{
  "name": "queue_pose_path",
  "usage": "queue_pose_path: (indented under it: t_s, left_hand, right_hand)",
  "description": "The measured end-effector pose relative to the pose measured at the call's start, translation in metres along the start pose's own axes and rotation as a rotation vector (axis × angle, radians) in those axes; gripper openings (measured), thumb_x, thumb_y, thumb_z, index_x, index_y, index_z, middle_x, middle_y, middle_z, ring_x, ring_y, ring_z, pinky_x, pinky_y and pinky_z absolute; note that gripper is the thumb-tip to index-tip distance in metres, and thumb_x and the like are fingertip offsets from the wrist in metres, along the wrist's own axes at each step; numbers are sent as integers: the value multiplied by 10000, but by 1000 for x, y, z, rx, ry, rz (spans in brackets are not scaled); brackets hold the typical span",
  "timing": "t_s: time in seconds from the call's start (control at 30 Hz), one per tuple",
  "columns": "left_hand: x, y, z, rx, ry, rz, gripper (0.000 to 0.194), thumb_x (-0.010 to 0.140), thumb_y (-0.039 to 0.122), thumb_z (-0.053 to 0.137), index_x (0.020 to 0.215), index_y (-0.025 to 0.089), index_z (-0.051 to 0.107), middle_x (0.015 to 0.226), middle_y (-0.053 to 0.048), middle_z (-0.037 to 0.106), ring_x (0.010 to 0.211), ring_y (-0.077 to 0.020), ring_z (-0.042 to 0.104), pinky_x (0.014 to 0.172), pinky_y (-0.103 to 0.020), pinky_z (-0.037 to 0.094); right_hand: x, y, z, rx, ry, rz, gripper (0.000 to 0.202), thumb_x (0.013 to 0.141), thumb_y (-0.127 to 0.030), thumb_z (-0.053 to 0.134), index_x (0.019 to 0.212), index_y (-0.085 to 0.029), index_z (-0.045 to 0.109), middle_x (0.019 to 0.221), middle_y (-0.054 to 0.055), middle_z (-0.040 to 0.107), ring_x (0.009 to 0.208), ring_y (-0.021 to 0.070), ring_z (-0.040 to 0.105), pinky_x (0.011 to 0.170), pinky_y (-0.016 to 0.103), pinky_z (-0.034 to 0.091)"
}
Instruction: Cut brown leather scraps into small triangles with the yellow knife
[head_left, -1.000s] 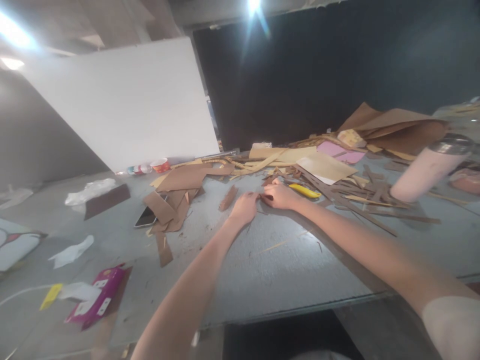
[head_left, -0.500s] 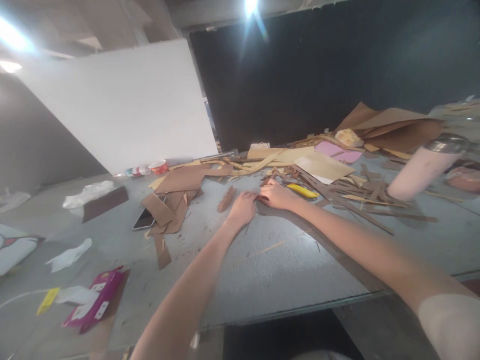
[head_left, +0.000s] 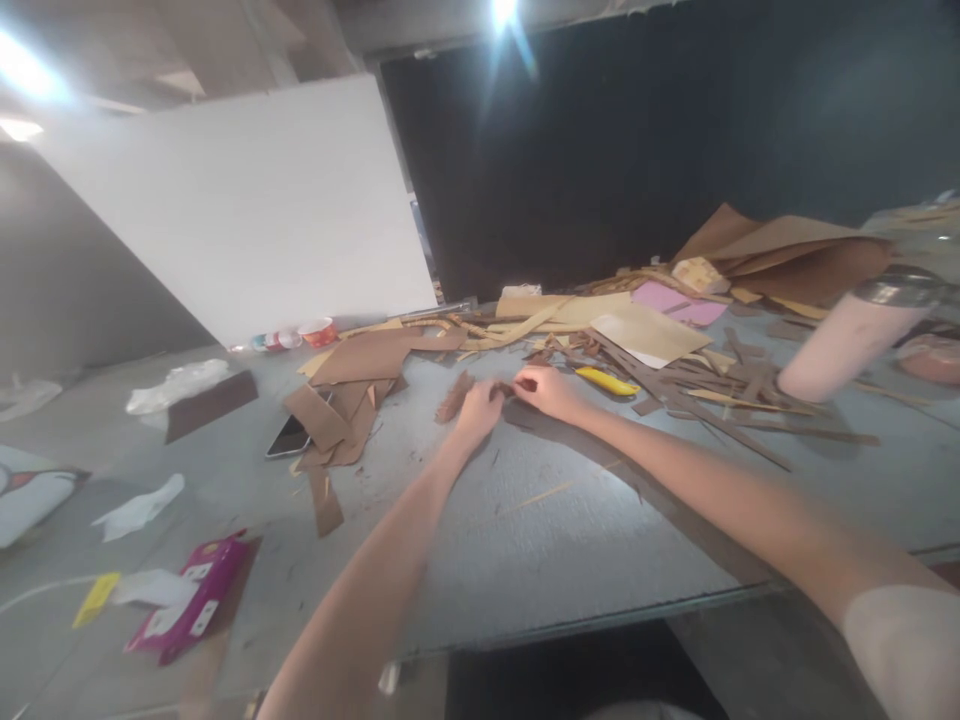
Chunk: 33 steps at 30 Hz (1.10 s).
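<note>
As my left hand [head_left: 482, 407] backs off, a small brown piece [head_left: 511, 394] bridges the gap

While my right hand [head_left: 549, 390] stays almost in place, the left has slipped slightly toward the left edge of the tabletop [head_left: 540, 560] in the last half second, and fingertips that were all but meeting now stand a little apart. The piece sits between them, past the tabletop's middle toward its far edge; I take it to be in work between two pinches. The fingers of both hands are curled in, nearly closed, seemingly with hold of its ends; how firmly, I can't make out. Just left of my left knuckles lies a stack of brown strips [head_left: 454, 398]; just beyond my right wrist, a yellow tool [head_left: 607, 381].

Most of the piece is hidden by my fingertips, so its shape is unclear. Nearer the tabletop's left edge, brown sheets [head_left: 319, 416] partly cover a phone [head_left: 287, 438]. A printed item [head_left: 34, 492] is cut off at the view's left, and blur muddles the tangle of scraps [head_left: 667, 385] on my right.
</note>
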<state>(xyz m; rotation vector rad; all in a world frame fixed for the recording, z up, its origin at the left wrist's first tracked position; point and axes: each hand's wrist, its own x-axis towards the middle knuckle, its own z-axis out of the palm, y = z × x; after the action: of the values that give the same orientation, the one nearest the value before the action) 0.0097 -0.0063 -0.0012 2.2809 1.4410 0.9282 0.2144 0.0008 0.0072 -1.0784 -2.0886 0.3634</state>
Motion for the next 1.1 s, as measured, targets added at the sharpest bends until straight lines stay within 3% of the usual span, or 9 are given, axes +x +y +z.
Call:
queue_pose_path:
  t_s: [0.13, 0.27, 0.6, 0.83, 1.1]
  left_hand:
    - [1, -1, -1, -87, 1, -23, 226, 1009, 170, 524, 977, 193, 747, 983, -52, 792, 950, -217, 724, 896, -306, 545]
    - [0, 2, -3, -151, -13, -10, 214, 1038, 257, 562, 961, 179, 746, 975, -57, 796, 922, -215, 717, 869, -296, 525]
    - [0, -1, -11, -247, -34, 27, 326, 1050, 402, 574, 897, 170, 744, 895, -44, 779, 869, -205, 695, 822, -282, 507]
    - [-1, -4, -8, -287, -33, 43, 372, 1047, 469, 580, 920, 175, 769, 950, -63, 799, 892, -217, 708, 815, -294, 498]
    - [1, -10, -3, -338, 23, 4, 412, 985, 570, 657, 939, 184, 791, 937, -86, 808, 887, -252, 731, 823, -332, 521]
  right_hand:
    - [1, 5, 3, 206, 73, 107, 265, 983, -430, 634, 906, -218, 774, 852, 39, 774, 789, 224, 667, 748, 329, 476]
    - [1, 6, 1, 267, 101, 118, 279, 966, -447, 635, 888, -215, 769, 876, 53, 793, 809, 237, 688, 777, 342, 498]
    - [1, -5, -3, 283, -18, 126, 452, 1025, -619, 539, 844, -226, 667, 828, 24, 702, 785, 204, 599, 722, 307, 428]
    - [0, -5, -5, 261, -17, 48, 397, 1015, -558, 600, 807, -222, 640, 755, 8, 632, 750, 189, 554, 713, 305, 404]
    - [0, -7, -6, 298, -6, 82, 353, 975, -525, 644, 802, -217, 645, 747, 8, 636, 738, 190, 556, 703, 308, 394]
